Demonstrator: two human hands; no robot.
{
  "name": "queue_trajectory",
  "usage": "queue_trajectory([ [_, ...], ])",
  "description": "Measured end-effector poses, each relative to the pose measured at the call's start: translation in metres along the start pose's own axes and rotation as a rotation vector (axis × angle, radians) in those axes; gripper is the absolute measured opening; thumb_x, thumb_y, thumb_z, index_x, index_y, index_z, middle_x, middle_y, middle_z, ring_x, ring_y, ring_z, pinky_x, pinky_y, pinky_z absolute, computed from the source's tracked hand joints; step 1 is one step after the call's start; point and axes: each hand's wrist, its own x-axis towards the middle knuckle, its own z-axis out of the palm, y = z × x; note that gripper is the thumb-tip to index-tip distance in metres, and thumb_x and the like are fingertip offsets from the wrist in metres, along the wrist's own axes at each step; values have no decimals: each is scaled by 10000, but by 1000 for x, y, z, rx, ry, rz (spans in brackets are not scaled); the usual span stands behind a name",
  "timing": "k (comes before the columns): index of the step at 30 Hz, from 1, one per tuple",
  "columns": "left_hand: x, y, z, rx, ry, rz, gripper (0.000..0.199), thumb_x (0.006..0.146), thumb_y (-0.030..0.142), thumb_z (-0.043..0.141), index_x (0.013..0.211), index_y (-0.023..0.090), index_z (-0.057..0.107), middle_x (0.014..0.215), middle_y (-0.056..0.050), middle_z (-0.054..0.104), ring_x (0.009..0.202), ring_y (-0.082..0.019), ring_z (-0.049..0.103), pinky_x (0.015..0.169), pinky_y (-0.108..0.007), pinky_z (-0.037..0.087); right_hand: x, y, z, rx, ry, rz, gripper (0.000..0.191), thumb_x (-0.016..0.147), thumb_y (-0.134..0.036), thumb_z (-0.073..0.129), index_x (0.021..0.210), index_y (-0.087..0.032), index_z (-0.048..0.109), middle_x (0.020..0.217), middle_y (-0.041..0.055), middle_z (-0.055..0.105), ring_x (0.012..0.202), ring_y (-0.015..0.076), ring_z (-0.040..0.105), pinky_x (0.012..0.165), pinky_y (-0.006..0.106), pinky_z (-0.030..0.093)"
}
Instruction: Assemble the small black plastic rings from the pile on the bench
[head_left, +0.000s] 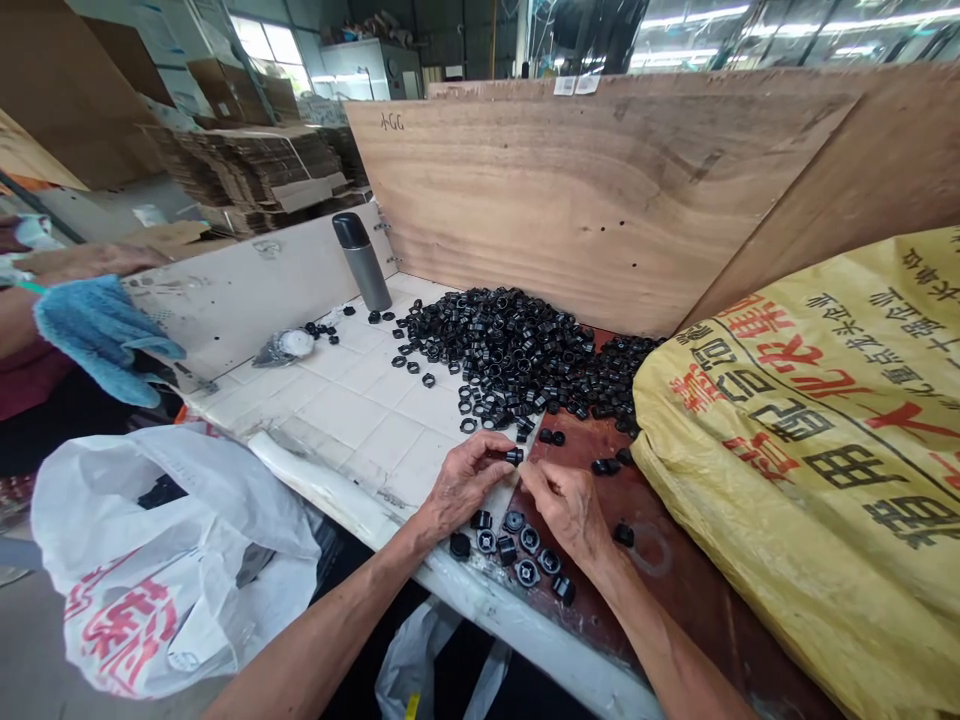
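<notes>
Between thumb and fingers, my left hand [471, 482] pinches a small black plastic fitting [514, 456]. My right hand [564, 500] is closed right beside it, its fingertips at the fitting's right side; whatever they grip is hidden. Just below both hands lie several round black caps [528, 540], some showing a spoked inner face. Beyond the hands spreads a large heap of black plastic rings [510, 340], with a few loose ones at its left edge.
A yellow sack [787, 430] bulges over the right side. Wooden boards [600, 190] wall the back. A grey bottle [364, 265] and a small plastic bag [289, 346] stand left. A white bag [172, 560] hangs by the front edge. Another person's arm [82, 265] is far left.
</notes>
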Motion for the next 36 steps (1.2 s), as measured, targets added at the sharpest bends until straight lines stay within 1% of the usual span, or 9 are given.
queue_trajectory([
  [4,0,0,0,-2,-6,-7,206,855,297,683,1029,188,675,1078,-67,623,976,-184,623,848,-304,540,1,2,0,33,55,-17,261,900,-410,580,811,-176,654,683,-4,620,582,127,547,571,224,412],
  [7,0,0,0,-12,-11,-12,203,852,287,685,1031,190,676,1082,-62,622,965,-178,626,848,-299,540,2,4,1,-12,-2,-7,372,928,-418,536,647,-183,605,562,-16,553,535,124,518,540,225,389],
  [11,0,-1,0,-26,-13,-13,187,853,251,682,1031,196,679,1068,-51,619,946,-166,631,846,-292,536,1,6,3,-15,38,-23,274,909,-405,573,778,-175,643,640,-13,596,577,128,543,571,223,407],
  [15,0,-2,0,-45,-9,-29,190,848,249,688,1030,195,679,1079,-54,619,945,-165,631,854,-294,537,1,6,4,-62,29,-41,350,914,-412,559,650,-184,587,572,-19,545,541,127,518,557,232,401],
  [20,-1,-3,2,-109,-20,-51,204,840,266,699,1025,187,670,1073,-57,625,924,-171,650,859,-314,552,3,9,6,45,49,-50,182,892,-329,563,990,-193,634,840,41,693,713,173,653,695,257,501],
  [28,-4,2,-3,216,-122,123,182,889,240,625,1058,185,664,1031,-62,665,969,-178,634,903,-319,504,3,4,6,163,-119,228,189,877,-376,531,862,-194,581,565,-34,574,485,141,555,506,231,424],
  [32,-11,11,-4,335,-253,-32,157,881,317,622,945,186,680,867,-24,674,772,-154,628,713,-268,503,9,-2,-26,-189,-260,151,354,883,-405,539,600,-192,524,534,-10,560,528,144,558,543,245,376],
  [34,-11,11,-8,498,-77,-85,240,872,407,621,800,182,662,751,-10,628,672,-151,591,646,-273,478,12,0,-51,-482,-174,148,351,867,-416,582,601,-189,547,611,24,624,621,177,611,601,268,387],
  [36,-6,6,-16,692,330,-136,306,860,481,608,812,181,639,771,-19,597,662,-168,581,672,-311,486,12,5,-75,-727,-87,252,259,806,-423,665,736,-177,622,761,78,695,741,232,663,648,293,414],
])
